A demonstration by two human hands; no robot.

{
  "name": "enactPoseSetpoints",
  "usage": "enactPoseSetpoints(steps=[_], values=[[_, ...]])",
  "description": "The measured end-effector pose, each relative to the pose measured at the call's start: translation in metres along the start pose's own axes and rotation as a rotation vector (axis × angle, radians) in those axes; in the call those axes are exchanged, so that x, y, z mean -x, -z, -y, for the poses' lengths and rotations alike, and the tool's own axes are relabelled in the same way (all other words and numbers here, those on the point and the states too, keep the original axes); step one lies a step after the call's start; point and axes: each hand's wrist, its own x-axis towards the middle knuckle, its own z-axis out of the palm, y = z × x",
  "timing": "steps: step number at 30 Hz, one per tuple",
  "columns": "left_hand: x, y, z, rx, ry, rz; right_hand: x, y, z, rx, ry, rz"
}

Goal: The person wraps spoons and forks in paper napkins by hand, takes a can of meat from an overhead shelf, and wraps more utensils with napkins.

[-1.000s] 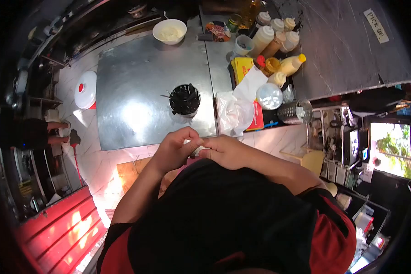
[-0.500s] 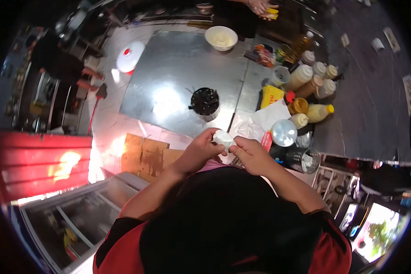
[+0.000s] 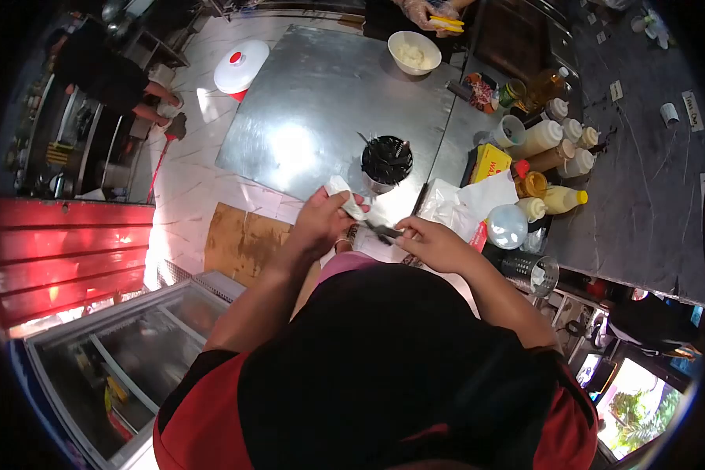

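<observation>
Near the front edge of the metal table, my left hand [image 3: 319, 222] is closed on a crumpled white tissue [image 3: 343, 193]. My right hand [image 3: 439, 247] pinches the end of a small black utensil [image 3: 384, 232], whose other end points toward my left hand. Its exact kind is too blurred to tell. Just beyond both hands, a round container [image 3: 381, 186] stands on the table, filled with black plastic cutlery [image 3: 387, 159]. White plastic bags [image 3: 440, 202] and a white sheet of paper [image 3: 489, 196] lie to the right, close to my right hand.
A white bowl [image 3: 399, 47] with pale food stands at the far edge, near a co-worker's gloved hands [image 3: 419, 14] holding something yellow. Sauce bottles [image 3: 540, 139] and a yellow box [image 3: 487, 163] line the right. A glass-topped freezer [image 3: 133, 352] is at lower left. Another person [image 3: 106, 74] works at far left.
My hands have moved apart. The white tissue, earlier between both hands, is now in my left hand alone, and a black utensil shows in my right. The view has shifted slightly.
</observation>
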Motion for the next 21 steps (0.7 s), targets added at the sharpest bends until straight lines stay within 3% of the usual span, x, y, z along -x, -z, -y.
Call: enactPoseSetpoints(steps=[6, 9, 11, 13, 14, 15, 17, 20, 21], values=[[-0.090, 0.122, -0.037, -0.266, 0.078, -0.135, -0.003, -0.020, -0.031, 0.015, -0.104, -0.098], [-0.123, 0.151, -0.045, -0.494, 0.183, -0.097, 0.013, -0.033, -0.067, 0.034, -0.344, 0.011], [-0.147, 0.168, -0.040, -0.642, 0.262, -0.060, 0.048, -0.054, -0.073, -0.282, -0.504, 0.059], [-0.164, 0.170, -0.036, -0.748, 0.291, -0.085, 0.088, -0.093, -0.080, -0.216, -0.567, 0.014], [-0.170, 0.171, -0.032, -0.791, 0.251, -0.022, 0.099, -0.117, -0.074, 0.037, -0.515, -0.012], [-0.176, 0.175, -0.029, -0.832, 0.215, 0.028, 0.116, -0.136, -0.068, -0.205, -0.664, 0.002], [-0.188, 0.166, -0.023, -0.946, 0.183, 0.045, 0.125, -0.164, -0.069, -0.630, -0.603, -0.152], [-0.197, 0.149, -0.013, -1.115, 0.092, 0.051, 0.146, -0.183, -0.073, -1.019, -0.640, -0.460], [-0.201, 0.148, -0.011, -1.197, 0.045, 0.049, 0.153, -0.187, -0.075, -1.139, -0.556, -0.506]])
